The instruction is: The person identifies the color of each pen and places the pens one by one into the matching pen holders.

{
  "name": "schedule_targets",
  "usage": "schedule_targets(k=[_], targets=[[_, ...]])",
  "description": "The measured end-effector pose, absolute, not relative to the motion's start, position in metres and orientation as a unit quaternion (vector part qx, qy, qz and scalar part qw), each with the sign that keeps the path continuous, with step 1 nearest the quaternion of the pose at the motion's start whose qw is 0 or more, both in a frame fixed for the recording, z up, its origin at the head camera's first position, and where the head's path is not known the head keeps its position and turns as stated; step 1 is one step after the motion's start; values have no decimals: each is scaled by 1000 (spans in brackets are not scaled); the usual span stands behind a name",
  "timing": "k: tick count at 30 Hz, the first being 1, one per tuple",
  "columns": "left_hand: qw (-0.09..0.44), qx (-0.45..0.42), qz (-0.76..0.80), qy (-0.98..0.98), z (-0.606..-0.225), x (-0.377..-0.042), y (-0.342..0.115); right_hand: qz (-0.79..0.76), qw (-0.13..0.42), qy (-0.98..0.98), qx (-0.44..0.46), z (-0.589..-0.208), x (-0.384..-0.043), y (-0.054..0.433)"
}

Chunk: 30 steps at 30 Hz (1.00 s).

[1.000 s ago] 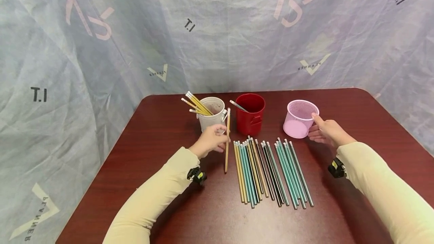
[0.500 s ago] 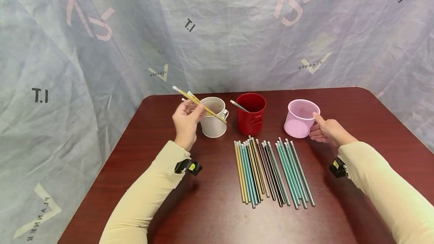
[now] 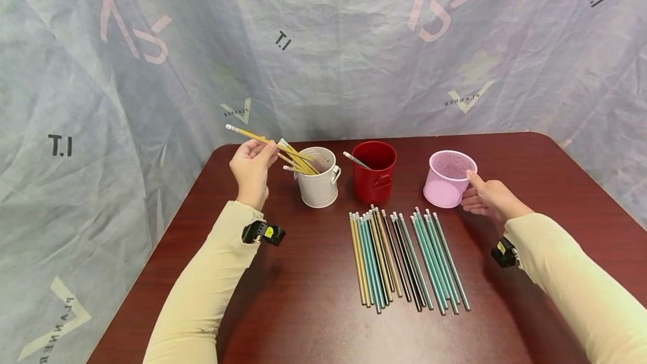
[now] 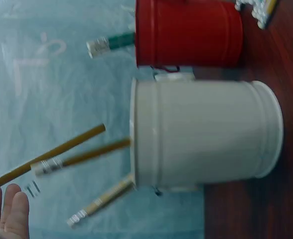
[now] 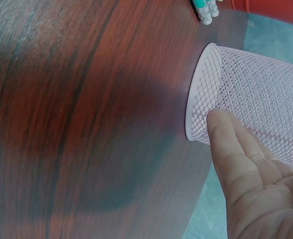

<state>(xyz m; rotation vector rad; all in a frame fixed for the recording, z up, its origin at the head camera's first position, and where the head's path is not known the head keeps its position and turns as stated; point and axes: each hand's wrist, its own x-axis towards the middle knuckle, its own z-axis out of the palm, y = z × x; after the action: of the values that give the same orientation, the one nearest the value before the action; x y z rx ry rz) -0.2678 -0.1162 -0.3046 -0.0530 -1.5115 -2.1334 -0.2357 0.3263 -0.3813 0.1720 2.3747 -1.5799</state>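
My left hand (image 3: pixel 251 172) pinches a yellow pencil (image 3: pixel 245 132) between thumb and fingers, left of the white bucket (image 3: pixel 317 190). The pencil's eraser end points up and left; in the left wrist view its bare end (image 4: pixel 91 130) is near the bucket's mouth. Several yellow pencils (image 3: pixel 303 166) lean in that bucket, erasers out. My right hand (image 3: pixel 492 198) is at the pink mesh cup (image 3: pixel 441 190), thumb on the rim. Nearly straight fingers (image 5: pixel 231 154) lie along the mesh wall in the right wrist view; the thumb is mostly hidden there.
A red bucket (image 3: pixel 371 184) with one teal pencil (image 3: pixel 356 160) stands between the white bucket and the pink cup. In front lie gold, teal and black pencils (image 3: pixel 376 263) side by side, with more teal ones (image 3: pixel 437 263) to the right. Behind the table (image 3: pixel 303 319) hangs a grey cloth (image 3: pixel 323 72).
The left hand has carried its pencil from beside the white bucket's right side, up across the front, to its left, tipping it from upright to slanted. The right hand stays at the cup.
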Motion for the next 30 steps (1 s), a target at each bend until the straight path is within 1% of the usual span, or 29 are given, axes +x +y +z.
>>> schedule_targets(k=[9,18,20,25,30], targets=[[246,1,-780,-575,-312,-280,-126,-540,141,827,61,-377,-234,325],[271,-26,-711,-648,-286,-292,-127,-549,140,822,65,-376,-233,324],[255,-23,-705,-662,-283,-294,-127,-549,141,821,66,-376,-233,324],[189,2,-694,-695,-288,-298,-127,-544,140,825,62,-377,-233,324],[160,9,-660,-734,-298,-302,-129,-544,139,825,56,-377,-234,324]])
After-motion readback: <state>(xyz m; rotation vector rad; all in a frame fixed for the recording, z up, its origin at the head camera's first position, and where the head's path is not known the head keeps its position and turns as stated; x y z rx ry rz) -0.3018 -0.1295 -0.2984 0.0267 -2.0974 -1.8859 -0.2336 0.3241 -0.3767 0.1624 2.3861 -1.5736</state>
